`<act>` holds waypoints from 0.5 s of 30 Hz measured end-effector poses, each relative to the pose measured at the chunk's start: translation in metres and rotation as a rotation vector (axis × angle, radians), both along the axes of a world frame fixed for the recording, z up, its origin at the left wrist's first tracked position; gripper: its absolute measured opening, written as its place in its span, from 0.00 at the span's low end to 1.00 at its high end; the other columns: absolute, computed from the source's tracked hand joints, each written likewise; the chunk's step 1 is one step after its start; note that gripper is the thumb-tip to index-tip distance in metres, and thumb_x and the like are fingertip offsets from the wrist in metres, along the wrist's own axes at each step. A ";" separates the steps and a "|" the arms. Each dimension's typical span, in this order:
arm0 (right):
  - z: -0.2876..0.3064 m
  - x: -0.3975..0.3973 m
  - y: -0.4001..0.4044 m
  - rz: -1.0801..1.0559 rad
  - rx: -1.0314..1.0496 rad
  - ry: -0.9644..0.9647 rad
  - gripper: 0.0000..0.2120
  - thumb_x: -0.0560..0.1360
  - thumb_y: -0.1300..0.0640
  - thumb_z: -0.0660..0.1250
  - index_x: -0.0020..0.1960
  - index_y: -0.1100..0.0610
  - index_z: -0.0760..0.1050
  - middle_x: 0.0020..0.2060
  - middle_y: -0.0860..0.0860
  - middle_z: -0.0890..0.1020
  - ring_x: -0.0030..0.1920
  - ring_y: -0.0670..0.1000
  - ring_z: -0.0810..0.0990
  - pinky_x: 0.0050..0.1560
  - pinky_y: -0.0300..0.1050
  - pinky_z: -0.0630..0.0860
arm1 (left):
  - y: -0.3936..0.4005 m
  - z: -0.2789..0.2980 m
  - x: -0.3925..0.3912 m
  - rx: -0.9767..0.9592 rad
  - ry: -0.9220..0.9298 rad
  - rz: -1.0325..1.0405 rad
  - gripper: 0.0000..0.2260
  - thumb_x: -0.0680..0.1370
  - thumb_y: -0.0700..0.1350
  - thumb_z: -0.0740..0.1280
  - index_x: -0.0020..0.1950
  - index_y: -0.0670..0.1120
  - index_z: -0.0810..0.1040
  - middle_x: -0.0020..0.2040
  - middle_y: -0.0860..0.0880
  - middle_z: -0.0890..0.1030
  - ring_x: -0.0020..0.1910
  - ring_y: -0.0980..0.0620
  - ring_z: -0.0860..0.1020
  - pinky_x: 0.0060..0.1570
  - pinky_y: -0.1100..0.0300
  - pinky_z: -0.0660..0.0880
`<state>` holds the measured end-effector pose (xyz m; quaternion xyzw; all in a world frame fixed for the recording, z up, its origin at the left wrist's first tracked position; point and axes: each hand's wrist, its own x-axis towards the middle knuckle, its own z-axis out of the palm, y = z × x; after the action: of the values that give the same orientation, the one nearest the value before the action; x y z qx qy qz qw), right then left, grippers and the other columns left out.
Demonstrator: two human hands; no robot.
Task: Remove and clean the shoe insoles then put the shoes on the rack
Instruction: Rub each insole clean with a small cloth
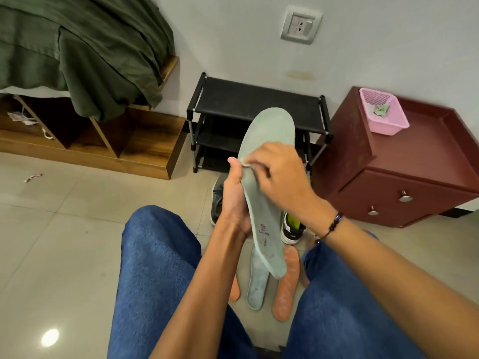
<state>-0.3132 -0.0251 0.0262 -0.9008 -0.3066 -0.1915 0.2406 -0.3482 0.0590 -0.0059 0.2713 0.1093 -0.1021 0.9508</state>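
Far left: a bed [77, 47] under a dark green cover, on a wooden base with open compartments. The floor [64, 229] is pale tile, with a small scrap [33, 176] lying on it.

Centre: the person sits with both knees in blue jeans [160, 268]. The left hand [234, 195] supports a pale green insole [264, 182] from behind, thumb up along its left edge, fingers wrapped behind and gripping it. The insole is held upright, toe end up, in front of the black shoe rack [259, 104], which stands against the wall. The right hand [280, 174] lies across the insole's face, fingers curled and pressing a small piece of pale material against it; what that material is cannot be told. The right wrist bears a dark beaded bracelet [334, 224].

On the floor between the knees lie a second pale green insole [256, 286] and two orange insoles [286, 283], one mostly hidden. A dark shoe [217, 200] sits behind the left hand; a black-and-white shoe [291, 230] stands beneath the right wrist.

Right: a dark red cabinet [404, 161] carries a pink basket [383, 112].
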 end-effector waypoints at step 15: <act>-0.102 -0.026 -0.006 -0.255 0.568 0.972 0.10 0.71 0.68 0.68 0.41 0.53 0.80 0.39 0.49 0.82 0.40 0.46 0.79 0.40 0.38 0.77 | 0.033 -0.096 0.002 0.223 0.563 0.105 0.15 0.81 0.46 0.59 0.64 0.39 0.72 0.51 0.39 0.80 0.43 0.43 0.80 0.41 0.51 0.80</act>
<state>-0.3396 -0.0315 -0.0756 -0.8151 0.0137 0.1422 0.5615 -0.3466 0.0918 -0.1017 0.3291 0.3929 -0.1112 0.8514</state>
